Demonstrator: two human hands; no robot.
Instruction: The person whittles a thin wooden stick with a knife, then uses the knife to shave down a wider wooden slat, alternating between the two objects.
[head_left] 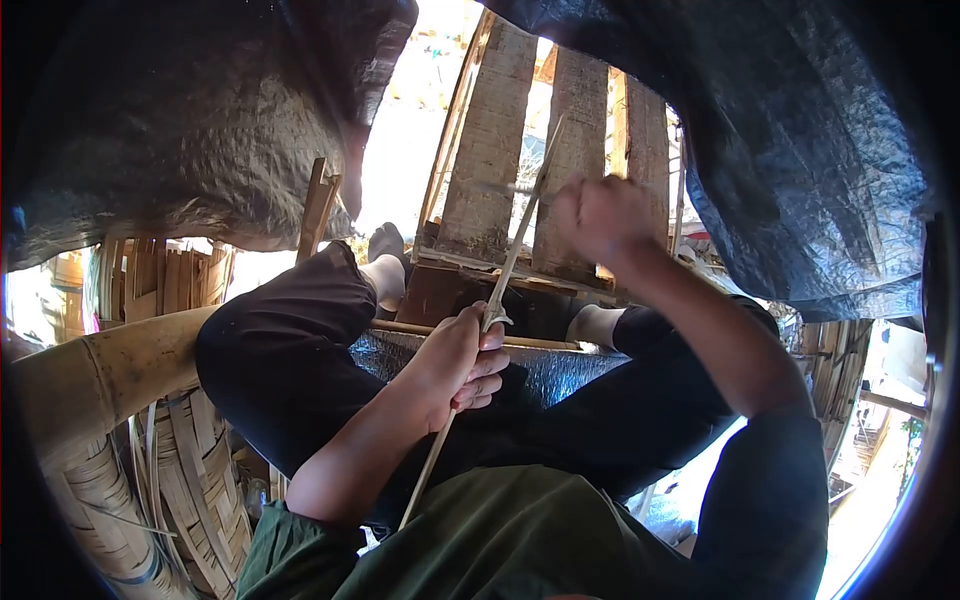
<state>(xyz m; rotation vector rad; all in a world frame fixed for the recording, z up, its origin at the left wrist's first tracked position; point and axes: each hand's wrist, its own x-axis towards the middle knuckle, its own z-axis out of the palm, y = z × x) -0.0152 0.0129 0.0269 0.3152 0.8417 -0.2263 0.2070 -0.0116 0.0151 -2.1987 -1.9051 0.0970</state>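
My left hand [465,365] is wrapped round a long, thin bamboo stick [519,240] over my lap. The stick slants up and away from my shirt, its pale tip reaching over the wooden planks. A whitish curl of split fibre [495,317] stands out just above my left fist. My right hand [605,218] is closed in a fist to the right of the stick's upper part. From it a thin knife blade [503,187], smeared by motion, points left across the stick near its far end. The knife's handle is hidden inside the fist.
Weathered wooden planks [488,140] with gaps between them lie ahead of my feet. Dark plastic sheeting [220,130] hangs at both sides. A thick bamboo pole [130,370] runs along my left, above woven bamboo [195,470]. My bent legs [290,350] frame the space.
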